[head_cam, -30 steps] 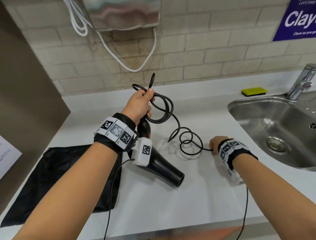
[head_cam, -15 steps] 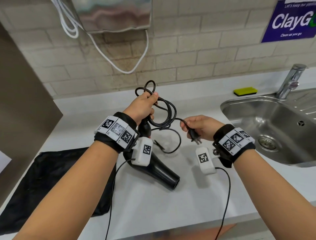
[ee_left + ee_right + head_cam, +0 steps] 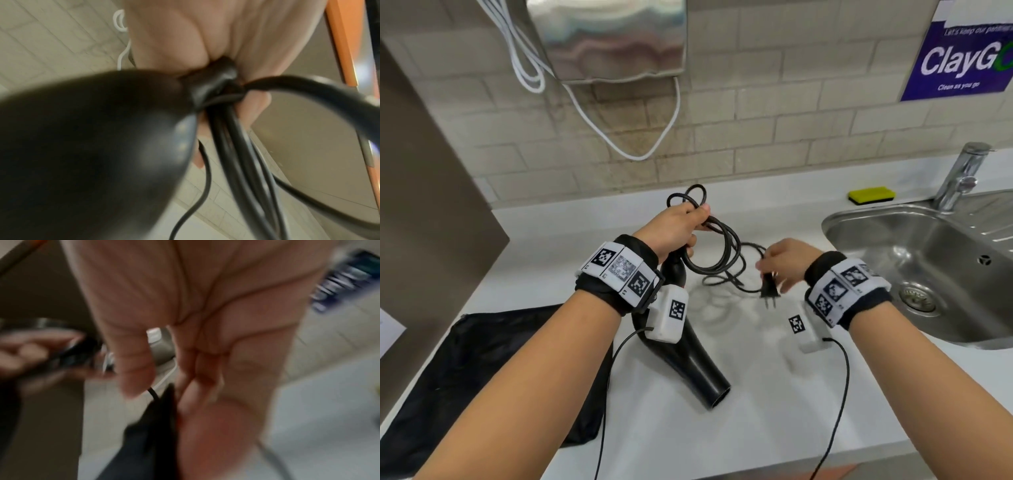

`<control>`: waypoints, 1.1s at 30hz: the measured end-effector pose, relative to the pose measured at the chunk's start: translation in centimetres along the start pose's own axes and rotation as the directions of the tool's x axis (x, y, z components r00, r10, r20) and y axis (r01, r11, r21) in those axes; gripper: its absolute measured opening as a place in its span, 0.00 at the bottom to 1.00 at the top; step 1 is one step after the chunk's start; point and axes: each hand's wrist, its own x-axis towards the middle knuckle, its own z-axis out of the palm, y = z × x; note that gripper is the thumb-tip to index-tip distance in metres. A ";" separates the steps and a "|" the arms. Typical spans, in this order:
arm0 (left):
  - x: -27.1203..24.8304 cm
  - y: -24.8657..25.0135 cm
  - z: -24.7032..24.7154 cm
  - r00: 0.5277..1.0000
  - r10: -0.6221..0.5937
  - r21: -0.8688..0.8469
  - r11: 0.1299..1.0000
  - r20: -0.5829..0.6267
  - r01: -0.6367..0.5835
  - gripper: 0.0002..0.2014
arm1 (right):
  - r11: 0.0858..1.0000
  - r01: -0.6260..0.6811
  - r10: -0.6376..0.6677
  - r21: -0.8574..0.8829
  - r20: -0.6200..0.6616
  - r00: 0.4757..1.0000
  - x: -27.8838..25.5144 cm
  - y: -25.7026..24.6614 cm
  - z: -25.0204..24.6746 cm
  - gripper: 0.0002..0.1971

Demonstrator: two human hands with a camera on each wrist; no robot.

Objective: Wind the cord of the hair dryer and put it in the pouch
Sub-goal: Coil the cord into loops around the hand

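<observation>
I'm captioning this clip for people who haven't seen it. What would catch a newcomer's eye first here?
First, the black hair dryer at the centre of the white counter, its cord gathered in loops that the left hand grips by the handle. Next, the right hand pinching the plug just beside those loops. A black pouch lies flat at the left, a steel sink at the right.

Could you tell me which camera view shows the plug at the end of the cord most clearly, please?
The head view: the plug hangs sharp below the right hand, prongs down, over the white counter. The right wrist view shows only a blurred dark shape by the fingers. The left wrist view does not show it.
</observation>
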 end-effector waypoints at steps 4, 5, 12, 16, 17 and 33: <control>-0.2 0.0 0.5 0.997 -0.003 0.051 0.999 0.073 -0.001 0.11 | 0.897 -0.034 -0.026 -0.442 -0.129 0.991 0.1 -1.6 0.4 0.16; -0.3 0.1 0.6 0.996 -0.001 0.069 0.998 0.088 -0.005 0.11 | 0.914 0.040 -0.137 -0.404 -0.214 0.967 0.3 -2.2 0.2 0.17; -0.9 0.5 1.1 0.980 0.020 0.153 0.987 0.199 -0.051 0.09 | 0.599 0.675 -0.735 -0.432 0.038 0.677 0.8 -6.6 -0.4 0.40; -1.1 0.4 0.7 0.972 0.028 0.173 0.982 0.234 -0.070 0.09 | 0.450 0.576 -0.718 -0.682 0.108 0.688 1.4 -6.9 -0.6 0.21; -1.1 0.3 0.6 0.973 0.029 0.170 0.983 0.231 -0.069 0.09 | 0.412 0.538 -0.737 -0.735 0.078 0.671 1.4 -6.9 -1.1 0.15; -1.2 -0.9 0.2 0.983 0.177 0.149 0.972 0.042 -0.181 0.13 | 0.628 0.633 -0.759 -0.452 -0.174 0.627 -2.7 -6.5 -1.4 0.14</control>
